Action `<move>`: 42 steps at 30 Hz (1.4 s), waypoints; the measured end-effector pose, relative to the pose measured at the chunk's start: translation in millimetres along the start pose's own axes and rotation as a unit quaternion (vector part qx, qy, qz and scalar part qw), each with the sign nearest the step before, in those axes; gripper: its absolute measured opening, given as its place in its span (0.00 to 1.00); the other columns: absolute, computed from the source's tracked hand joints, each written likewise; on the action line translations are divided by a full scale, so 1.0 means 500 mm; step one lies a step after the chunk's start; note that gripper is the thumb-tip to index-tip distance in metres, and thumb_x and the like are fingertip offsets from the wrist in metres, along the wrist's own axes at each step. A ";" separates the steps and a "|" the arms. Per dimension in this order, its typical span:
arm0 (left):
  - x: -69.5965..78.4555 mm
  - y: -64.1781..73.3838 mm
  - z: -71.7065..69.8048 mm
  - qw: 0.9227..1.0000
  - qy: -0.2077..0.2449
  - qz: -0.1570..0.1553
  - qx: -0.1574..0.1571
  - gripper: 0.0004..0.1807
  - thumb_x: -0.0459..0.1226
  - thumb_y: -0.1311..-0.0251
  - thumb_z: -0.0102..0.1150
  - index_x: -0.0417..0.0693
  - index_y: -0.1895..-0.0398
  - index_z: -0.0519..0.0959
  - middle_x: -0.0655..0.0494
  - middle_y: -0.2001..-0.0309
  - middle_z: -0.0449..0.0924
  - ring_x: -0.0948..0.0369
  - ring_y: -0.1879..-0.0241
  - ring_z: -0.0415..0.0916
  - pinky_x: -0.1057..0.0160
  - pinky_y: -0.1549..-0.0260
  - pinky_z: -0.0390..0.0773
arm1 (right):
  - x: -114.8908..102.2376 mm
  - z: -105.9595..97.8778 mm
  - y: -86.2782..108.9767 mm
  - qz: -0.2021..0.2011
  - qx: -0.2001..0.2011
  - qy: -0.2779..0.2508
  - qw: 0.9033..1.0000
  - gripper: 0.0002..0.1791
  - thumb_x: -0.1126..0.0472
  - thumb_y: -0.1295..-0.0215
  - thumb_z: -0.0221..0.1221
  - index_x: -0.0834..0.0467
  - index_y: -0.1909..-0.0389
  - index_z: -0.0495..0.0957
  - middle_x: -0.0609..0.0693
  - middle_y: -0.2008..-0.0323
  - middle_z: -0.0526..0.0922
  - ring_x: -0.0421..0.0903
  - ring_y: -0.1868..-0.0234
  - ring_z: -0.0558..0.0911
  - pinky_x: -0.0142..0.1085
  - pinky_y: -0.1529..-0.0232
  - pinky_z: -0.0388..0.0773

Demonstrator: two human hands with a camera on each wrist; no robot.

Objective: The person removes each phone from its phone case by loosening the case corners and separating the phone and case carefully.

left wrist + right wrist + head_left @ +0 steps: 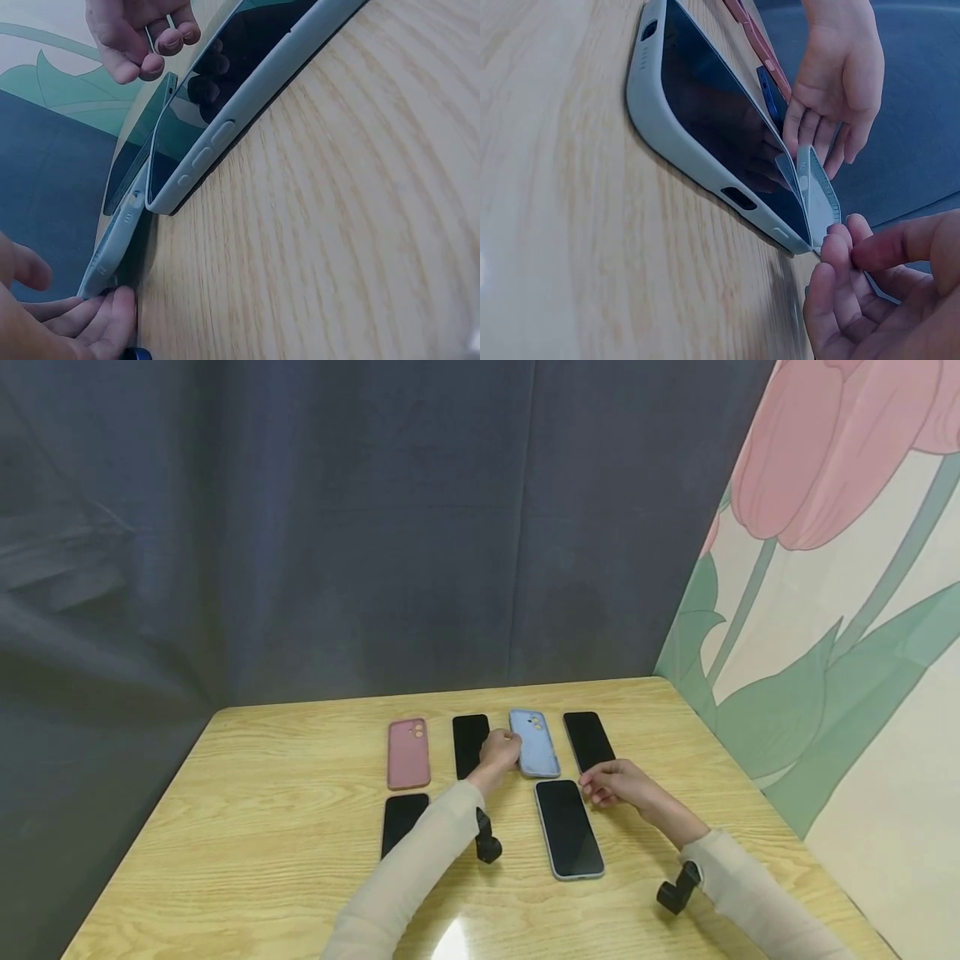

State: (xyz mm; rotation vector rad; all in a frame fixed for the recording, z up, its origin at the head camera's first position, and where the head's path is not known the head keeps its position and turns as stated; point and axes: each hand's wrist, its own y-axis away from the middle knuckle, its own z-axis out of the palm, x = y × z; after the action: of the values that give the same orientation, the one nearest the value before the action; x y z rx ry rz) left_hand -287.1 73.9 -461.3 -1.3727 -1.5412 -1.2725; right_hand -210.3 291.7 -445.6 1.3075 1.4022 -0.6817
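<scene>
My left hand (500,750) is at the left edge of a light blue phone case (536,745) at the back of the table. In the left wrist view its fingers (112,319) touch the side of the case (112,251), while the thumb stands apart from it. My right hand (618,782) hovers loosely curled, holding nothing, by the lower end of a black-screened phone (588,737). Just left of that hand lies a phone in a pale case (570,831), screen up. Another black-screened phone (468,739) lies partly hidden behind my left hand.
A pink phone case (408,753) lies left of the phones. Nearer to me, a further dark phone (402,818) is partly covered by my left sleeve. The wooden table (247,827) meets a dark curtain (375,527) at the back and a tulip-painted wall (795,718) on the right.
</scene>
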 end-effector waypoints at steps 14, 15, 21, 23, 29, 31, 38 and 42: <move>0.004 0.006 -0.014 0.999 -0.034 0.005 -0.009 0.14 0.34 0.29 0.47 0.37 0.57 0.83 0.50 0.61 0.81 0.59 0.67 0.77 0.64 0.70 0.80 | 0.003 0.004 -0.006 -0.001 -0.008 -0.009 1.000 0.14 0.70 0.28 0.47 0.77 0.56 0.76 0.51 0.69 0.83 0.41 0.71 0.79 0.35 0.66 0.81; 0.004 0.006 -0.014 0.999 -0.036 0.004 -0.011 0.14 0.34 0.29 0.47 0.37 0.59 0.83 0.50 0.62 0.81 0.59 0.68 0.77 0.63 0.70 0.80 | 0.002 0.005 -0.005 -0.001 -0.008 -0.010 1.000 0.14 0.70 0.28 0.47 0.77 0.56 0.76 0.50 0.69 0.83 0.41 0.71 0.79 0.35 0.66 0.81; 0.006 0.007 -0.016 0.999 -0.040 -0.008 -0.017 0.17 0.34 0.29 0.47 0.46 0.80 0.71 0.54 0.75 0.72 0.61 0.76 0.68 0.66 0.77 0.72 | -0.002 0.007 -0.004 -0.001 -0.011 -0.012 1.000 0.14 0.70 0.28 0.46 0.78 0.55 0.76 0.51 0.69 0.83 0.41 0.72 0.79 0.35 0.67 0.81; 0.005 0.007 -0.017 0.999 -0.040 -0.009 -0.020 0.19 0.33 0.29 0.46 0.50 0.83 0.64 0.56 0.79 0.65 0.61 0.79 0.62 0.66 0.80 0.66 | -0.003 0.008 -0.005 0.001 -0.010 -0.012 1.000 0.15 0.70 0.28 0.46 0.78 0.55 0.75 0.51 0.69 0.83 0.41 0.72 0.79 0.34 0.67 0.81; 0.004 0.005 -0.020 0.999 -0.043 0.000 -0.019 0.22 0.34 0.29 0.45 0.52 0.85 0.61 0.58 0.84 0.62 0.62 0.82 0.58 0.66 0.83 0.60 | -0.006 0.011 -0.009 -0.003 -0.012 -0.015 1.000 0.15 0.70 0.28 0.46 0.79 0.54 0.74 0.51 0.69 0.83 0.41 0.72 0.80 0.34 0.67 0.81; 0.005 0.006 -0.022 0.999 -0.040 0.004 -0.016 0.21 0.34 0.29 0.45 0.52 0.85 0.62 0.58 0.83 0.64 0.62 0.82 0.60 0.66 0.82 0.61 | -0.006 0.013 -0.011 -0.003 -0.016 -0.014 1.000 0.15 0.70 0.28 0.46 0.79 0.54 0.75 0.51 0.69 0.83 0.41 0.72 0.80 0.34 0.68 0.81; 0.005 0.018 -0.035 0.999 -0.032 0.027 -0.014 0.16 0.35 0.27 0.44 0.42 0.74 0.76 0.59 0.79 0.66 0.62 0.81 0.57 0.66 0.81 0.60 | -0.009 0.022 -0.014 0.001 -0.022 -0.017 1.000 0.14 0.70 0.27 0.46 0.78 0.54 0.75 0.51 0.70 0.83 0.40 0.73 0.80 0.33 0.69 0.80; 0.002 0.025 -0.045 0.999 -0.013 0.033 -0.015 0.16 0.35 0.27 0.47 0.42 0.44 0.79 0.56 0.62 0.78 0.63 0.75 0.66 0.65 0.79 0.65 | -0.014 0.029 -0.015 0.001 -0.023 -0.013 1.000 0.14 0.70 0.28 0.46 0.77 0.55 0.76 0.51 0.70 0.83 0.41 0.73 0.80 0.33 0.69 0.80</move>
State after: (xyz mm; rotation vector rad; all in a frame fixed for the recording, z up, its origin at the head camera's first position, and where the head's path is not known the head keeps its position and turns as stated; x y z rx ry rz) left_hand -277.2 52.0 -451.6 -1.4514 -1.4877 -1.2471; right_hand -213.9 274.1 -445.1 1.2587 1.3869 -0.6591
